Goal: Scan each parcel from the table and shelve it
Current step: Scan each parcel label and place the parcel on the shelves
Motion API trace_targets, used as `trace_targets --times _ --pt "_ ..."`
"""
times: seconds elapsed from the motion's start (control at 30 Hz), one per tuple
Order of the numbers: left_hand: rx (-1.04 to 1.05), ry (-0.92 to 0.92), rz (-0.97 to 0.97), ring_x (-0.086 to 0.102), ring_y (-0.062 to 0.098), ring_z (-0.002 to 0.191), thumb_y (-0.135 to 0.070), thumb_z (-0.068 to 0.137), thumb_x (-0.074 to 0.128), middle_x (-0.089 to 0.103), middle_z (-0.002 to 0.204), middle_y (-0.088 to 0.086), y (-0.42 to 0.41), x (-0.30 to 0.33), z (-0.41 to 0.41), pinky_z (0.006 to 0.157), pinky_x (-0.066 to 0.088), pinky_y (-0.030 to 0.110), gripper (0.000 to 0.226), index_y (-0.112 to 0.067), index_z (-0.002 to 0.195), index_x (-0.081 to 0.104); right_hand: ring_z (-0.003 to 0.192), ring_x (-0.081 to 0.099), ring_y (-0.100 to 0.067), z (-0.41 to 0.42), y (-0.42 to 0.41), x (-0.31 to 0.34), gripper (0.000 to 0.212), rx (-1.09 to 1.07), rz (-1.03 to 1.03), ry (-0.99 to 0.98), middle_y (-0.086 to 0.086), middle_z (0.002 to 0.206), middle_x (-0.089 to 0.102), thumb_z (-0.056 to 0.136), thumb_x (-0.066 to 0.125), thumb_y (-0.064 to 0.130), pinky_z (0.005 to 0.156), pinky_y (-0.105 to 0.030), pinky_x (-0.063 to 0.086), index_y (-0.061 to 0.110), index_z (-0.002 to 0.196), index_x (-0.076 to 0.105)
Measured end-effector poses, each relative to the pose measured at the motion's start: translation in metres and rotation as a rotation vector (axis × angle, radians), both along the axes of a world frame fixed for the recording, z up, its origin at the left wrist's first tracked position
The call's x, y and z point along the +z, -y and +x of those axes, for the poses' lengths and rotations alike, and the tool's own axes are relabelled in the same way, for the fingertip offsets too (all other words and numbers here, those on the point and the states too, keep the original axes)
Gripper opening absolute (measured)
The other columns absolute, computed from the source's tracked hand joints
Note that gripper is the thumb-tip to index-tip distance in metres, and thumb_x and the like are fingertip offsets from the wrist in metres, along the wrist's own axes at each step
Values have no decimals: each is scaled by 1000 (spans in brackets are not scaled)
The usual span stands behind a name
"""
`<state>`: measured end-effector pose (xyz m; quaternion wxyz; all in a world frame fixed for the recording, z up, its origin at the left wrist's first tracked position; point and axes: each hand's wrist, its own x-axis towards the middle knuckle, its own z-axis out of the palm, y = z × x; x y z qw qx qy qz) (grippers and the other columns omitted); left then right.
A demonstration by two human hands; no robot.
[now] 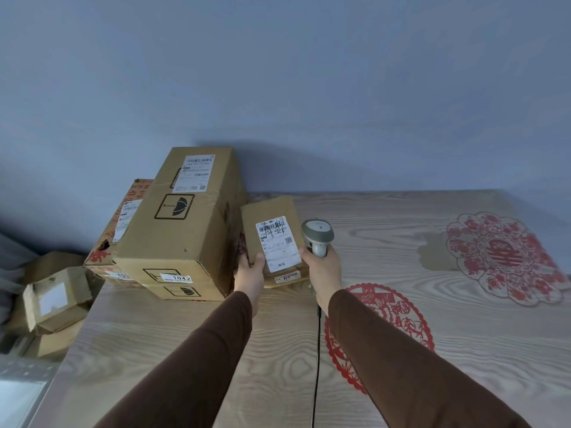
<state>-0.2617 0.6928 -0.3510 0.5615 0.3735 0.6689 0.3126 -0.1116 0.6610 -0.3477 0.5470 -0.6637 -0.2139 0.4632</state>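
A small cardboard parcel (272,239) is held at its near left corner by the left hand (251,273), thumb pressed on top, above the wooden table (401,242) beside a large carton (182,223). A handheld barcode scanner (318,236) is gripped by the right hand (323,267), fingers curled round its handle

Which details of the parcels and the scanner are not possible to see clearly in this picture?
Head view only:
- Small parcel: label text too small and blurred; left hand covers its lower left corner.
- Scanner: handle hidden by right hand; its window faces away.
- Red-printed box: mostly hidden behind the large box.
- Scanner cable: cut off by the bottom edge.
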Motion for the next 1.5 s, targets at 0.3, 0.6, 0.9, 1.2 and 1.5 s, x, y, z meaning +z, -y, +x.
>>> trace_targets --times 0.3,0.6,0.9,1.2,1.5 --pt "-68 381 220 61 17 129 -46 102 59 67 134 -8 57 86 -20 99 51 35 46 -41 142 37 91 68 -21 -9 66 92 18 -82 226 16 -14 107 76 89 76 11 80 -36 54 10 107 71" --pt "-305 465 416 39 13 149 -69 91 61 45 159 -13 159 194 -68 127 24 47 83 -46 161 22 101 71 -25 -57 190 207 18 -119 448 105 -9 107 77 89 77 14 87 -39 56 19 106 73" --pt "-352 453 655 51 -26 115 -62 99 55 51 135 -40 220 285 -83 100 32 17 61 -56 149 22 55 54 -7 -87 287 327 17 -28 629 305 14 65 60 94 72 39 49 -22 48 24 102 67" --pt "-381 485 752 45 -12 125 -63 97 55 46 153 -20 247 332 -82 114 26 33 75 -47 159 15 50 53 -8 -113 333 374 31 -6 639 450 15 61 57 92 70 50 49 -27 49 24 104 62" --pt "-370 483 797 44 -21 112 -53 103 50 48 141 -22 264 343 -81 106 28 29 67 -43 160 17 49 54 -7 -117 354 386 36 -18 613 544 14 59 57 93 68 55 52 -33 51 21 102 61"
